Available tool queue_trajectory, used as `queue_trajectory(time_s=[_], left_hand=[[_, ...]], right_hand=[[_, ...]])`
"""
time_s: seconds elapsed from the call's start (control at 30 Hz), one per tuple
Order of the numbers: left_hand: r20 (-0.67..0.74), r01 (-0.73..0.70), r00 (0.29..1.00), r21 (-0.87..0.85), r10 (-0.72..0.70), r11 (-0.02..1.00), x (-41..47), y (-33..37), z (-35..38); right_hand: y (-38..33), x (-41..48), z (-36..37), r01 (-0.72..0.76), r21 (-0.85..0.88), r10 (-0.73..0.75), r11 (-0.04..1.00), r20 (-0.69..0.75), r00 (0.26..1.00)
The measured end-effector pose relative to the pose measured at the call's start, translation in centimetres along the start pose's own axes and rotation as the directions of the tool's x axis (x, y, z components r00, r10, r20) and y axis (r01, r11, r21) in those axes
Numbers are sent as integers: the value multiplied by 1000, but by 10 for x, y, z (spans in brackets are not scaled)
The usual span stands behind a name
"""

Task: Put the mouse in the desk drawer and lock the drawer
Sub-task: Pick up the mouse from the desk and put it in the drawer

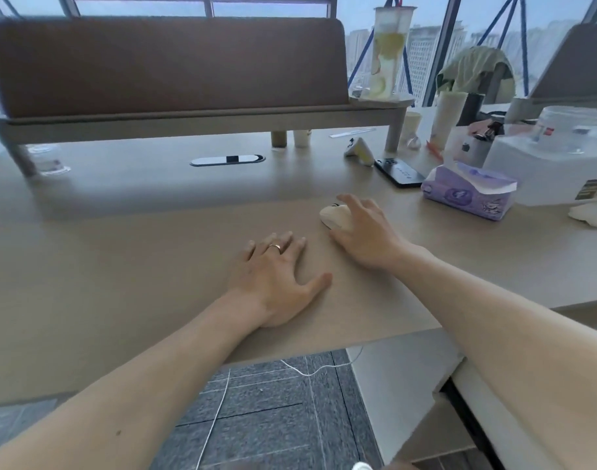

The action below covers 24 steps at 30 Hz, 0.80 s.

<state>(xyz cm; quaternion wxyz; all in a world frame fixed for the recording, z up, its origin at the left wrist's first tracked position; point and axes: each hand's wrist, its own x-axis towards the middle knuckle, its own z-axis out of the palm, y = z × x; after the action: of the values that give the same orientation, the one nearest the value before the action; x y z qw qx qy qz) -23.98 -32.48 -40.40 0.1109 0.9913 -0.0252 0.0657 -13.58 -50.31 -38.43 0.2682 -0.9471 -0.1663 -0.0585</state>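
Grey carpet floor (276,418) nearest, crossed by a thin white cable (215,412), below the front edge of the worktop (120,266). Pale wood surface under both hands. Left hand (276,276) flat on the worktop, palm down, fingers spread wide, holding nothing, ring (275,246) on one finger. Just right of it and a little farther back, right hand (366,232) draped over the cream mouse (334,215), fingers curved loosely around it, mouse resting on the worktop with its front end showing left of the fingers. Beyond the mouse and to its right, purple tissue pack (470,191) beside a dark phone (399,172) lying flat. Farther back from the mouse, oval cable port (227,160) set in the worktop, then brown padded divider (164,66) on a raised shelf. Behind the mouse to the right, tall clear drink cup (388,52) with lemon slices on the shelf end.
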Motion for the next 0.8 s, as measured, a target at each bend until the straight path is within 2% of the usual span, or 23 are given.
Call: queue_trajectory(time_s=[0.13, 0.27, 0.43, 0.53, 0.63, 0.73, 0.8], left_hand=[[19, -13, 1000, -8, 13, 1000, 0, 0, -2], [28, -25, 999, -2, 25, 1000, 0, 8, -2], [79, -257, 962, -59, 261, 965, -5, 70, 4], [69, -377, 920, -110, 385, 920, -4, 116, 15], [-1, -550, 829, -187, 559, 814, -13, 164, 30], [-49, -731, 667, -235, 743, 641, -34, 209, 49], [-43, -793, 590, -220, 806, 568, -46, 228, 64]], right_hand=[[10, -13, -7, 22, -25, -22, 999, 9, 1000], [35, -62, -40, 34, -49, -34, 998, -7, 999], [87, -162, -96, 43, -71, -51, 997, -116, 992], [125, -226, -128, -43, -72, 28, 996, -194, 981], [165, -276, -147, -149, -132, 122, 980, -192, 974], [199, -308, -147, -236, -174, 216, 956, -127, 968], [215, -320, -140, -285, -174, 274, 943, -85, 958]])
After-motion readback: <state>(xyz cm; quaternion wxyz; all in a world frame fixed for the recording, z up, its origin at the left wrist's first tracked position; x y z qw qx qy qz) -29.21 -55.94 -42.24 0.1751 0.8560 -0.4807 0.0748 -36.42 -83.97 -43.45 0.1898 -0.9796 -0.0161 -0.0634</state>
